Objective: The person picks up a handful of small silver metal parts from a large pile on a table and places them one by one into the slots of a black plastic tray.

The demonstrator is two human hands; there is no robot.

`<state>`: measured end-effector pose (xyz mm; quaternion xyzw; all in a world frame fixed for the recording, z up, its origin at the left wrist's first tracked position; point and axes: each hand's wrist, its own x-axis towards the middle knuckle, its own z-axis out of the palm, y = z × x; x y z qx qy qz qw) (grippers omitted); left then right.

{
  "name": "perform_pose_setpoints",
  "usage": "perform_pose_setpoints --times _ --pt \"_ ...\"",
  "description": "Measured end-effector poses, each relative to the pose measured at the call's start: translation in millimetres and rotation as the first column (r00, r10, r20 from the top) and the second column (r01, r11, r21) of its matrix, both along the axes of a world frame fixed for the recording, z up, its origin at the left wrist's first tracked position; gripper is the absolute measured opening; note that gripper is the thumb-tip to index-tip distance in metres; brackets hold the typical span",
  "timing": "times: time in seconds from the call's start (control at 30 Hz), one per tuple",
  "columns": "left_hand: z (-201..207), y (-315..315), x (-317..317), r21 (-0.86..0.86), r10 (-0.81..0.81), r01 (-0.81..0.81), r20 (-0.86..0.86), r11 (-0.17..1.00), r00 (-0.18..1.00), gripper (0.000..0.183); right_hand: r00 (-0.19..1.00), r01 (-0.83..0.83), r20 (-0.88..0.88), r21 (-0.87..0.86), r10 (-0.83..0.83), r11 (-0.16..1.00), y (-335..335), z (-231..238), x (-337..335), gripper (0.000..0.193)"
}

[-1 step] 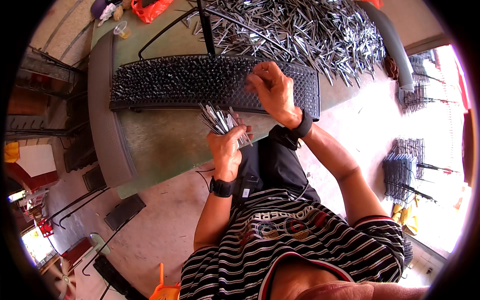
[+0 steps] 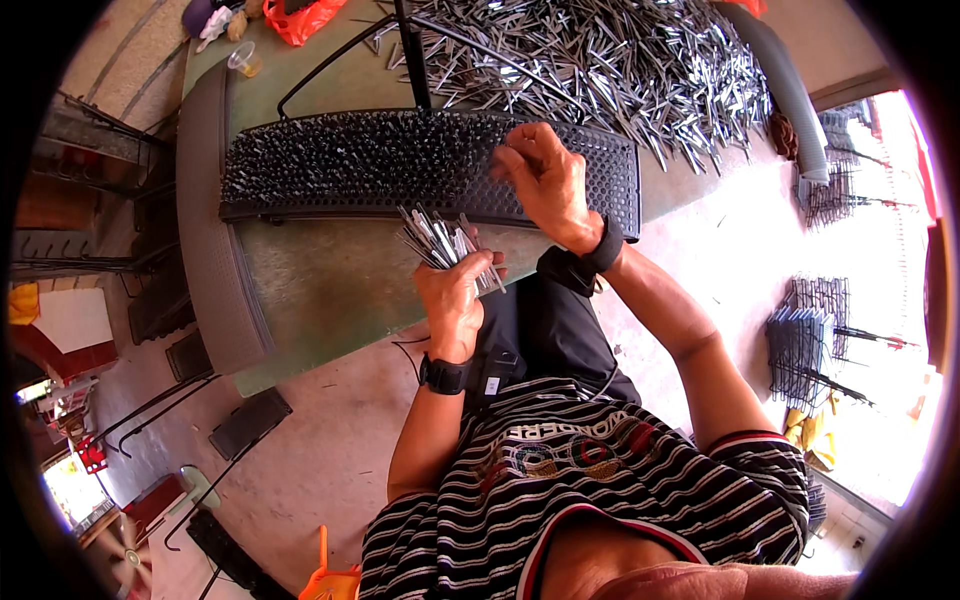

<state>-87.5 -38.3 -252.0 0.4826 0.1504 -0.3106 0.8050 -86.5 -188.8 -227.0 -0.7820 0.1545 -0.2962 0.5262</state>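
Observation:
My left hand (image 2: 455, 290) is closed round a loose bundle of thin metal strips (image 2: 436, 238), their ends fanning out above the fist. Just beyond it lies a long, slightly curved black perforated panel (image 2: 618, 190). Thin upright pieces (image 2: 330, 155) stand packed in the panel's holes across its left and middle parts; toward the right end bare holes show. Over the right part of the panel hovers my right hand (image 2: 548, 185), fingers curled in toward the thumb. Its fingertips are blurred, and whatever they may pinch cannot be made out.
A large heap of metal strips (image 2: 610, 70) covers the far right of the green-topped table (image 2: 320, 290). A black metal frame (image 2: 415, 65) rises behind the panel. Grey padding (image 2: 205, 220) edges the table's left. A plastic cup (image 2: 244, 60) and red bag (image 2: 300, 20) sit far left.

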Motion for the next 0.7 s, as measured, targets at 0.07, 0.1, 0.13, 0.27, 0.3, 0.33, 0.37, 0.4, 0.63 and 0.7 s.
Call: perform_pose_setpoints --times 0.07,0.1,0.13,0.27,0.3,0.33,0.37,0.4,0.63,0.7 --pt "0.4 0.7 -0.4 0.005 0.009 -0.009 0.009 1.0 1.0 0.027 0.999 -0.024 -0.047 -0.096 0.02 0.995 -4.6 -6.4 2.2 0.009" --pt "0.6 1.5 0.2 0.004 0.007 -0.007 0.013 1.0 1.0 0.027 0.999 -0.028 -0.048 -0.1 0.023 0.995 -5.2 -10.1 3.3 0.009" --pt "0.6 2.0 1.0 0.002 0.003 -0.003 0.018 1.0 1.0 0.027 0.999 -0.03 -0.049 -0.103 0.025 0.994 -5.8 -14.3 4.2 0.009" --pt "-1.8 2.9 2.5 0.015 0.005 -0.005 0.005 1.0 1.0 0.027 0.988 -0.13 -0.005 -0.561 0.153 0.817 -15.9 -27.7 9.6 0.007" --pt "-1.2 2.9 2.7 0.016 0.009 -0.009 0.01 1.0 1.0 0.026 0.983 -0.16 -0.028 -0.598 0.179 0.786 -15.7 -27.8 9.5 0.006" --pt "-0.6 2.8 3.2 0.016 0.014 -0.014 0.014 1.0 1.0 0.026 0.988 -0.144 -0.043 -0.61 0.149 0.779 -14.1 -22.4 8.4 0.007" --pt "0.6 2.4 3.3 0.02 0.013 -0.013 0.012 1.0 1.0 0.026 0.991 -0.129 -0.057 -0.622 0.119 0.772 -11.1 -15.6 5.5 0.007" --pt "1.9 1.6 3.1 0.024 0.012 -0.012 0.01 1.0 1.0 0.025 0.994 -0.114 -0.071 -0.634 0.089 0.765 -7.8 -12.1 2.3 0.008" --pt "4.9 -5.0 1.4 -0.009 -0.055 0.055 0.001 0.998 0.998 0.023 0.898 -0.267 -0.342 0.075 0.276 0.961 -2.3 3.8 -13.9 0.008" --pt "4.1 -7.1 0.0 -0.009 -0.059 0.059 -0.015 0.998 0.998 0.025 0.958 -0.13 -0.222 0.219 0.179 0.967 -6.4 -2.8 -12.4 0.009"
